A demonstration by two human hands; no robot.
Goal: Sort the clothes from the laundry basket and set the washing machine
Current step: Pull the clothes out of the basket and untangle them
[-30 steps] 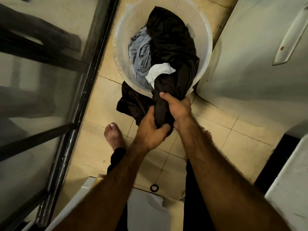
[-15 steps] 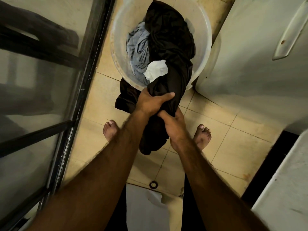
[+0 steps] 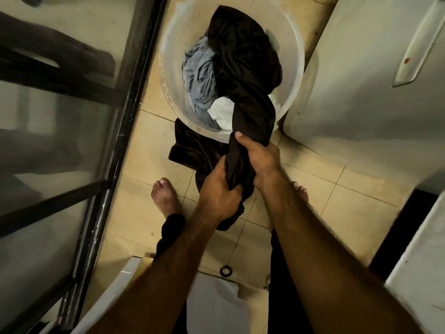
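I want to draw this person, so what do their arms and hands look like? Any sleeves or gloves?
The left forearm and right forearm are bare and hairy, with no sleeve in view. The left hand and right hand wear no gloves, and no watch, bracelet or ring shows.

The far rim of the laundry basket is cut off by the top edge. The dark garment covers the basket's bottom and much of the white cloth and grey cloth. Its folds hide the fingertips of the left grip and right grip. The right forearm hides all but the toes of the right foot. The black ring on the floor is too small to identify.
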